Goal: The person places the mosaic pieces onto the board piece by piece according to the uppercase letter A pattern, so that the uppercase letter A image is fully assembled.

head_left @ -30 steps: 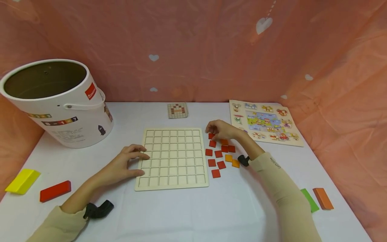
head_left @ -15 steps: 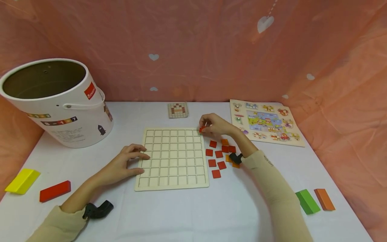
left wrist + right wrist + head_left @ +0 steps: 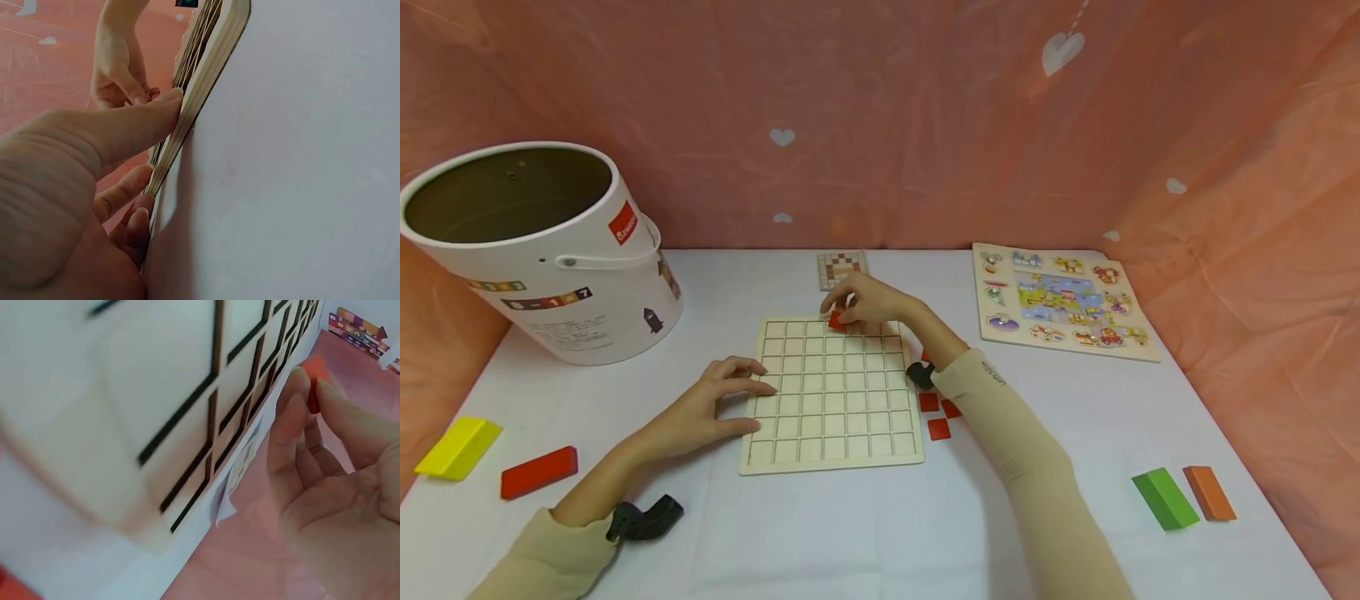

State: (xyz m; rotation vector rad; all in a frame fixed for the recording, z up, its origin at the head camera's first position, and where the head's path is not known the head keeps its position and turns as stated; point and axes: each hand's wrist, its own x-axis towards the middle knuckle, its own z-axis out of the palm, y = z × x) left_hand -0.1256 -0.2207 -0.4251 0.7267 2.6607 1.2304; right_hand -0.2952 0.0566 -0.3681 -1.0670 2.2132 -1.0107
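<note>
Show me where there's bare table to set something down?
Bare cloth lies in front of the grid board, between the two sleeves, and between the bucket and the board's far edge. It is crowded right of the board, where red tiles lie under the right hand's arm.

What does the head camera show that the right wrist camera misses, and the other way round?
Only the head view shows the left hand resting on the grid board's left edge, the white bucket, the loose red tiles beside the board and the picture puzzle. Only the right wrist view shows, close up, a fingertip and thumb pinching the tile. Both show the right hand holding a red tile over the grid board, with the small pattern card beyond.
</note>
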